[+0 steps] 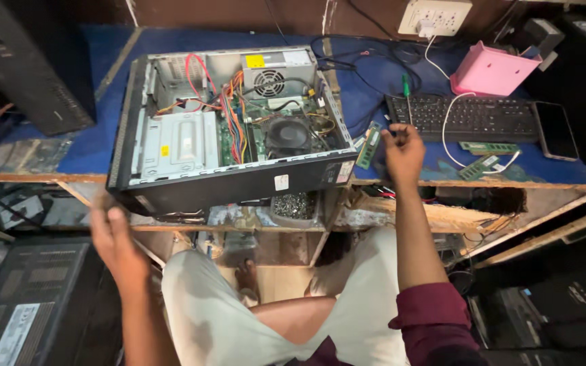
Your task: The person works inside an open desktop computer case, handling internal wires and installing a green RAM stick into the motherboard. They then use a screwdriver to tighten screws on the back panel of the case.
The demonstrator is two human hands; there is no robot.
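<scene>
On the blue bench, the right hand (403, 150) pinches a green memory stick (369, 145) beside the open computer case (225, 129).

One opened computer case (232, 122) lay on the blue bench, alongside one keyboard (466, 118) and three memory sticks (369, 144). One screwdriver (406, 95), one phone (555, 129) and one pink box (493, 71) completed the count.

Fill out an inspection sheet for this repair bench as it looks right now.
Surface: blue-covered wooden bench, front edge worn.
Job's things: open computer case lying on its side; green memory stick beside it.
Clutter: keyboard, two more memory sticks, phone, pink box, green-handled screwdriver.
Grippers: right hand by the memory stick; left hand blurred, below the case, holding nothing visible.
Cables: coloured wiring inside the case; white cable over the keyboard.
Surroundings: wall socket, black tower.
</scene>
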